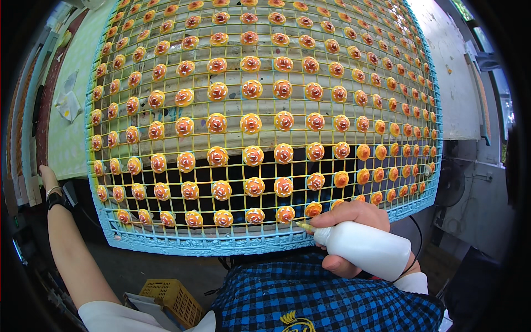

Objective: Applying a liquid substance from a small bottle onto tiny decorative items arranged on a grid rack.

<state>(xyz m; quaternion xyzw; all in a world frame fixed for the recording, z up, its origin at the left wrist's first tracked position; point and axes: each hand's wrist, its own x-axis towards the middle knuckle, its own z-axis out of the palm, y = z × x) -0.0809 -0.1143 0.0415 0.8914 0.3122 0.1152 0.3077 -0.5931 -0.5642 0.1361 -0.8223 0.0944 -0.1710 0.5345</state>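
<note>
My right hand (357, 212) is closed around a white squeeze bottle (369, 249), tilted with its thin nozzle pointing left. The nozzle tip is beside an orange dome-shaped piece (285, 214) with white strokes, in the nearest row of a wire grid rack (182, 247) with a thick light-blue frame. Rows of small orange-yellow domes sit on the wires. Many at the left and middle bear white strokes; several at the near right, such as a plain dome (363, 152), show none. Away to the left, my left hand (48, 178) is at a table's edge, its fingers mostly hidden.
A pale green table (69, 146) stands left of the rack, with a crumpled plastic piece (68, 105) on it. Below is a yellow plastic crate (171, 301). A dark fan (449, 182) stands at the right, and a blue-black checked apron (326, 293) covers my lap.
</note>
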